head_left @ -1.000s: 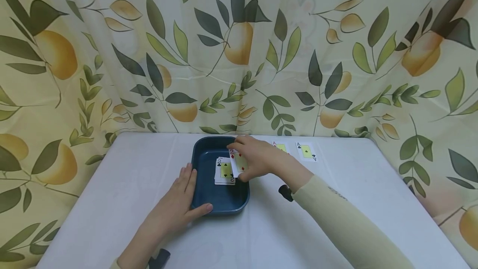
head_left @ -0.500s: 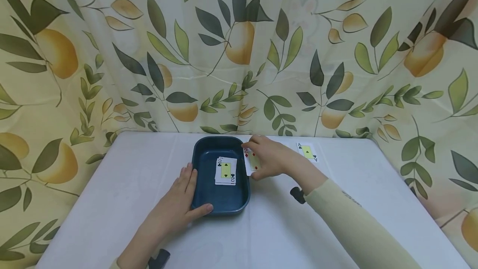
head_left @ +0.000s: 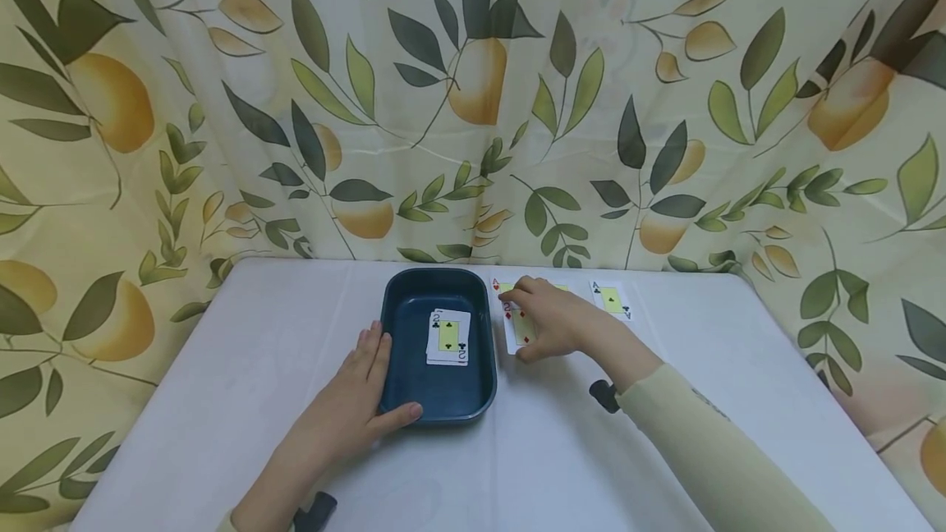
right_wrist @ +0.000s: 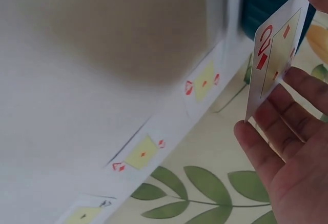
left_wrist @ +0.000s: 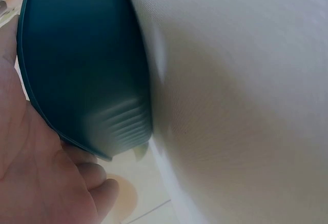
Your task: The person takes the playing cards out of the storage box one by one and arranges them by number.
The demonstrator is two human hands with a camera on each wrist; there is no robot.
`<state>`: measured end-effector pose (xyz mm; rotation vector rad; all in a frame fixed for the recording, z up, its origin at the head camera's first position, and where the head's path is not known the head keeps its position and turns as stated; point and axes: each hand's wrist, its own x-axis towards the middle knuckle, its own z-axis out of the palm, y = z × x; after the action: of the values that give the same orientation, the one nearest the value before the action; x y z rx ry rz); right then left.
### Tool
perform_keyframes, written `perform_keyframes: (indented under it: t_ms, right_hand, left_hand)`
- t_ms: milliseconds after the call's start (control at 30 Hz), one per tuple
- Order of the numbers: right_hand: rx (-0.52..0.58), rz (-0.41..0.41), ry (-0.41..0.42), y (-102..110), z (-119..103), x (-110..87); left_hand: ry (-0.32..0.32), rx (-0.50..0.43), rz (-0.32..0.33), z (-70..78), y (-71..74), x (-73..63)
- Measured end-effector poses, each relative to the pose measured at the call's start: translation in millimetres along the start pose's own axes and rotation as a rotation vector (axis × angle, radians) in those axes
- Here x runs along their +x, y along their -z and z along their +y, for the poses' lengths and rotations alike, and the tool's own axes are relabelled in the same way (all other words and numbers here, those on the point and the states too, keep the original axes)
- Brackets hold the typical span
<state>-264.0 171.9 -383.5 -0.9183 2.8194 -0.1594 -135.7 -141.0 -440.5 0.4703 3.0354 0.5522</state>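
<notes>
My right hand pinches a two of diamonds by its edges, above the table just right of the blue tray. In the right wrist view, the same two of diamonds is held between thumb and fingertips, tilted. Inside the tray lies a small pile of cards with a two of clubs on top. My left hand rests against the tray's left side, fingers straight and thumb at the near rim. Behind my right hand, an ace of hearts and another ace are partly covered.
An ace of clubs lies face up at the right end of the row along the table's far edge. In the right wrist view, an ace of diamonds lies in that row. A patterned curtain hangs behind the white table.
My right hand has carried the two of diamonds rightward, from above the tray out past its right rim. My left hand has stayed at the tray.
</notes>
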Motion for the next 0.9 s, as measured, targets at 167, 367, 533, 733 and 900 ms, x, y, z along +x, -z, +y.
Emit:
perform_keyframes:
  t_ms: [167,367,533,733,900]
  right_hand:
    - [0.024,-0.012,-0.014,-7.8,4.3,-0.2]
    - [0.054,-0.037,-0.023,-20.1,9.1,1.7]
    - [0.063,-0.057,-0.027,-26.8,9.1,3.4]
    - [0.080,-0.084,-0.041,-32.2,7.3,3.3]
    - [0.085,-0.087,-0.038,-38.1,6.5,4.2]
  left_hand:
    - [-0.001,-0.001,-0.005,-0.4,0.1,-0.1]
    - [0.003,-0.010,-0.012,0.1,1.3,0.1]
    - [0.001,-0.011,-0.004,0.3,2.7,0.1]
    - [-0.006,-0.023,-0.009,-0.4,2.5,0.7]
    - [0.000,-0.027,-0.017,-0.1,2.1,0.4]
